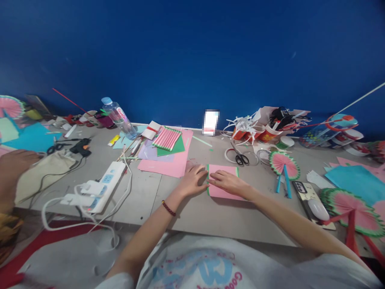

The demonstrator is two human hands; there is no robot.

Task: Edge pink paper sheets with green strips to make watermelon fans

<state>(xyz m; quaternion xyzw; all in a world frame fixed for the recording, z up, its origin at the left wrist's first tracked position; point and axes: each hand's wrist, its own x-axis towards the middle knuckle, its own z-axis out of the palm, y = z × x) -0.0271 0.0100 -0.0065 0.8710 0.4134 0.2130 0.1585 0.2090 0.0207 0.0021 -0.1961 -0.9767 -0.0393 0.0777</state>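
A pink sheet of paper (226, 194) with green strips along its left and right edges lies flat on the grey table in front of me. My right hand (227, 182) rests on top of it, fingers stretched toward the left green edge. Just left of that edge, my left hand (192, 180) lies on the table with thumb and fingers apart, its tips at or beside the strip. Whether those tips touch the paper, I cannot tell. A beaded bracelet (168, 208) circles my left wrist.
Left are a power strip (106, 186) with cables, a bottle (120, 118) and a pleated pink-green paper (167, 139) on sheets. Behind my right hand lie scissors (240, 156); paper fans (285, 164) and a phone (303, 192) sit right. Another person's hand (21, 164) is far left.
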